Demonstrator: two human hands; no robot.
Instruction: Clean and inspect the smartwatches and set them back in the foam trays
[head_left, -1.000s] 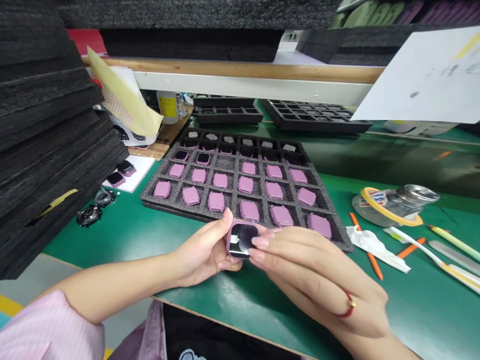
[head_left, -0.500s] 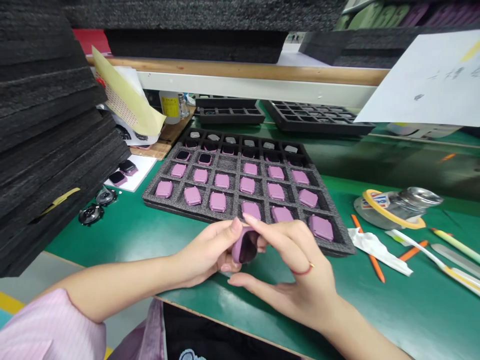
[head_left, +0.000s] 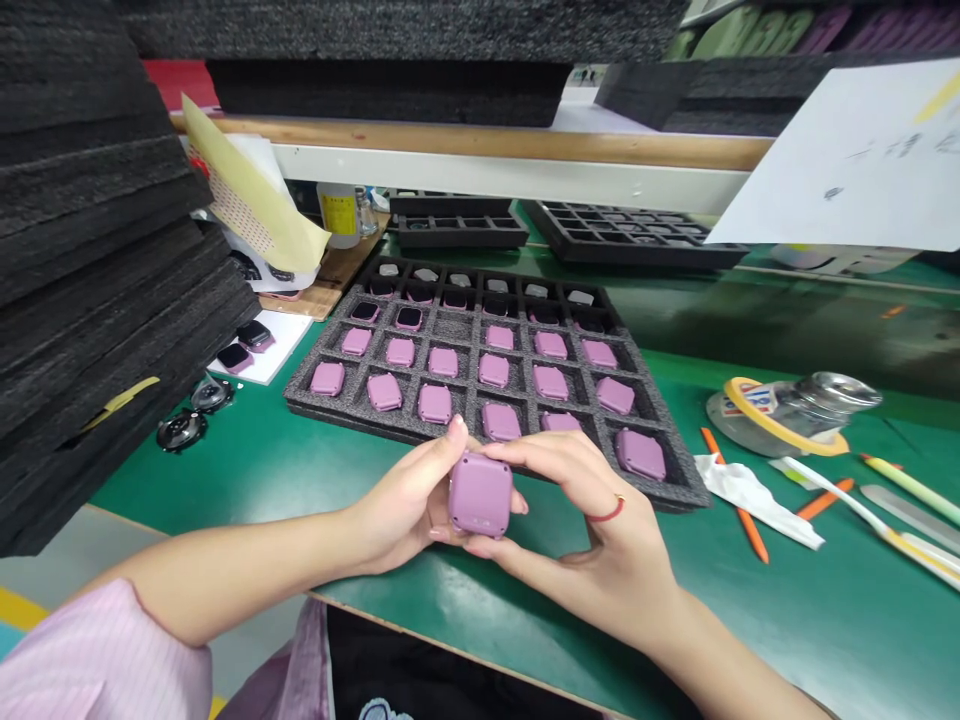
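Note:
A purple smartwatch case (head_left: 481, 495) is held up over the front of the bench, its plain purple back with small corner screws facing me. My left hand (head_left: 416, 500) grips its left side, the thumb near the top corner. On the other side, my right hand (head_left: 592, 520) pinches it, index finger at the top edge and thumb at the bottom edge. Just behind the hands lies a black foam tray (head_left: 352, 415) with rows of similar purple watch cases (head_left: 435, 403). Farther back in it, some pieces show dark screens (head_left: 409, 318).
Black foam trays (head_left: 67, 250) are stacked at the left, beside two round watch pieces (head_left: 182, 429) and a white pad (head_left: 281, 345). At the right are a glass bottle (head_left: 780, 415), crumpled tissue (head_left: 757, 505) and orange sticks (head_left: 752, 535). A shelf (head_left: 480, 165) crosses above the bench.
The watch case has been turned from its dark screen side to its purple back. My right fingers and thumb have closed onto its edges.

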